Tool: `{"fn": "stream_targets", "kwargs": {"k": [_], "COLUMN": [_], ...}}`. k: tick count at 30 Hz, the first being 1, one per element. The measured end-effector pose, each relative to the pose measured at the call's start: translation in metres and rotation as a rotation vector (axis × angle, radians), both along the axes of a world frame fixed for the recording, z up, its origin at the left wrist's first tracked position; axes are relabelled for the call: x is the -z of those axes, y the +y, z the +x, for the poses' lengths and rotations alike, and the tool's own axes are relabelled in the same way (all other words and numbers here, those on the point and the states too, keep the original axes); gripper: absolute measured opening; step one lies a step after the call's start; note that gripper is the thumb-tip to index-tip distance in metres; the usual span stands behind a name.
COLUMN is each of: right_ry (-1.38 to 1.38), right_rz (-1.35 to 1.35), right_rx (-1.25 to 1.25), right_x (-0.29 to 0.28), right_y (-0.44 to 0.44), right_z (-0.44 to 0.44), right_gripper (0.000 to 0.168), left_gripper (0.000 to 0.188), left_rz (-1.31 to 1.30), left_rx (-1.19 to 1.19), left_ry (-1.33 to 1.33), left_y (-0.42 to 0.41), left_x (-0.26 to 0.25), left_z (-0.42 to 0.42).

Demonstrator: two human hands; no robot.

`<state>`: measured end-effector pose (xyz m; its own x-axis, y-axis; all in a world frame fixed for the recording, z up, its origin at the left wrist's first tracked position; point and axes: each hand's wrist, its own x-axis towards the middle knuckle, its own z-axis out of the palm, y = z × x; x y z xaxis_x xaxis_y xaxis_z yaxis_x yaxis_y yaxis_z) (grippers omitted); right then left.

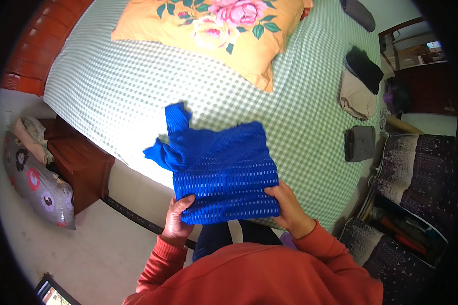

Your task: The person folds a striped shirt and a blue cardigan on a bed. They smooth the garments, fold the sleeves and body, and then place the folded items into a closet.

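A blue knit sweater (225,171), partly folded, lies at the near edge of the bed. Its lower part is a band of openwork knit with pale slits. Two ribbed ends, which look like cuffs, stick out at its upper left. My left hand (178,216) grips the near left corner, thumb on top. At the right side, my right hand (286,206) holds the near edge, its thumb also on top. The fingers of both hands are mostly hidden under the fabric. Beneath the sweater spreads a green-and-white checked bedsheet (305,152).
An orange floral pillow (240,49) lies farther up the bed. Along the right edge are folded dark grey cloth (360,143), beige cloth (357,95) and black cloth (364,70). A brown wooden cabinet (78,164) and a grey floral cushion (42,190) stand left, patterned covers (412,171) right.
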<state>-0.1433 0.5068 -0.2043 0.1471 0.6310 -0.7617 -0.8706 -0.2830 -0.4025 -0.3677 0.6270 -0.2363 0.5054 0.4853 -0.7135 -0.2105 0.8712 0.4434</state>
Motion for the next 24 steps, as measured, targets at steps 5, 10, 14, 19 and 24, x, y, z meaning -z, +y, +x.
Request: {"fn": "stream_targets", "kwargs": {"k": [5, 10, 14, 19, 24], "right_ry": [-0.12, -1.072, -0.182, -0.312, -0.467], "right_rz": [0.1, 0.444, 0.457, 0.511, 0.115], "right_rx": [-0.084, -0.433, -0.046, -0.073, -0.063], "right_x": [-0.032, -0.061, -0.118, -0.113, -0.018], "right_y": [0.03, 0.099, 0.139, 0.117, 0.031], "right_z": [0.01, 0.041, 0.049, 0.064, 0.064], "right_gripper": [0.017, 0.011, 0.013, 0.032, 0.042], "left_gripper": [0.058, 0.04, 0.039, 0.054, 0.052], "left_rz": [-0.047, 0.146, 0.341, 0.468, 0.263], "left_rx": [-0.079, -0.184, -0.227, -0.137, 0.005], "left_ry": [-0.066, -0.15, -0.223, -0.141, -0.113], "left_y": [0.031, 0.099, 0.125, 0.104, 0.042], "left_x": [-0.055, -0.093, -0.143, -0.138, -0.037], "left_z": [0.01, 0.027, 0.048, 0.061, 0.062]}}
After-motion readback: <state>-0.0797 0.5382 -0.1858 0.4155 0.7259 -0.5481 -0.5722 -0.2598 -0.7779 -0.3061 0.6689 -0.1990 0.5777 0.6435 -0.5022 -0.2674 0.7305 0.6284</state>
